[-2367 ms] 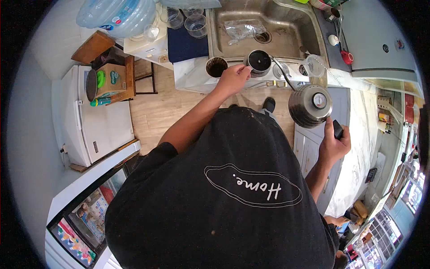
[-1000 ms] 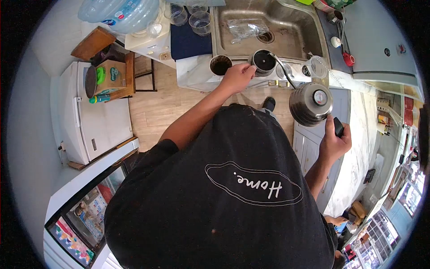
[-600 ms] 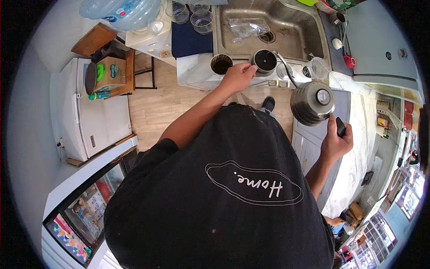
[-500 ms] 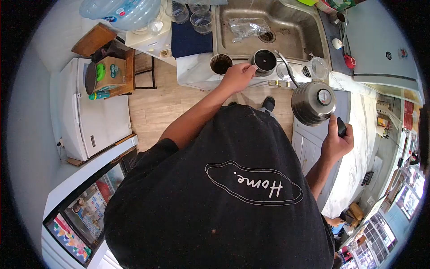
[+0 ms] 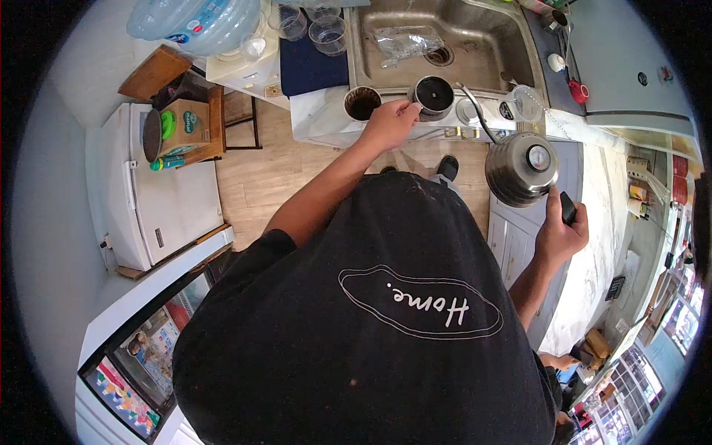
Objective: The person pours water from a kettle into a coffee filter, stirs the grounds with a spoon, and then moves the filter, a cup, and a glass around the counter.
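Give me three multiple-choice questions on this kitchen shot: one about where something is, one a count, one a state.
1. Where does the crumpled clear plastic bag lie?
A in the steel sink
B on the floor
C on a shelf
2. How many round cups with dark contents stand before the sink?
A one
B two
C four
3. The steel gooseneck kettle is:
A standing on the counter
B in the sink
C held up by its black handle

1 A: it lies by the drain.
2 B: the metal cup at the left hand, and the brown cup beside it.
3 C: the right hand grips the handle.
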Available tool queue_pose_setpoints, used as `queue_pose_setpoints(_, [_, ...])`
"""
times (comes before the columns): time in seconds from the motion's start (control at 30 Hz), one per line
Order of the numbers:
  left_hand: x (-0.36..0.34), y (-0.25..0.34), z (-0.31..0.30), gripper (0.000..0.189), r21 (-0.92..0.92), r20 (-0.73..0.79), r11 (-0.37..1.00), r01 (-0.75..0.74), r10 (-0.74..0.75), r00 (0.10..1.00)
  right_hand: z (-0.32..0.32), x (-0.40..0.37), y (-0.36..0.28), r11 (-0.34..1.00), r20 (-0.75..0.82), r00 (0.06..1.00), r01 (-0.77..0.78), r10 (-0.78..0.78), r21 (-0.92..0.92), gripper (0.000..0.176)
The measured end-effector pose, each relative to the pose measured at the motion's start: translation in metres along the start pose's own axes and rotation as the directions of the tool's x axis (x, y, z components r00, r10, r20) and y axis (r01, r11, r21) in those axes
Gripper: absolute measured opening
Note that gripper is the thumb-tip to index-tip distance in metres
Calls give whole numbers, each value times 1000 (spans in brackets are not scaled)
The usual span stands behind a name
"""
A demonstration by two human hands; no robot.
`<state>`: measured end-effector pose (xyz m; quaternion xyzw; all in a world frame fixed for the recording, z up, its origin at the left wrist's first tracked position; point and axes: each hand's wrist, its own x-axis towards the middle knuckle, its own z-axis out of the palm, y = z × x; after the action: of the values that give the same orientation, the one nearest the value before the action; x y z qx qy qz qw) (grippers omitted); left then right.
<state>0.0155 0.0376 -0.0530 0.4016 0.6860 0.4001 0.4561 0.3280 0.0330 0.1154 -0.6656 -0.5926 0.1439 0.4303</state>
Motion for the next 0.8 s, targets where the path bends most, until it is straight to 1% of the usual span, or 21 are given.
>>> queue_pose_setpoints(0.07, [2, -3, 0, 41, -19, -4, 1000, -2, 2, 1000, 0, -1, -2, 1000, 1, 1000, -22, 22, 7, 39])
queue_pose_setpoints(0.17, [2, -2, 0, 40, -4, -2, 1000, 18, -18, 1000, -5, -2, 0, 999, 36, 999, -35, 36, -41, 31])
queue_pose_setpoints(0.27, [-3, 7, -1, 40, 8, -22, 1000, 12, -12, 1000, -6, -2, 0, 997, 50, 997, -47, 50, -57, 31])
queue_pose_setpoints(0.37, [-3, 7, -1, 40, 14, -24, 1000, 5, -4, 1000, -7, -3, -2, 999, 47, 999, -19, 22, -50, 32])
queue_pose_setpoints(0.57, [-2, 5, -1, 42, 22, -7, 1000, -11, 11, 1000, -7, -3, -4, 999, 75, 997, -23, 26, -39, 35])
queue_pose_setpoints(0.67, [-1, 2, 1, 43, 8, -16, 1000, -12, 12, 1000, -6, -3, -1, 997, 72, 997, -24, 29, -68, 35])
queue_pose_setpoints(0.8, [-4, 8, -1, 43, 32, -20, 999, -9, 10, 1000, -3, -1, -5, 999, 81, 997, -13, 15, -35, 34])
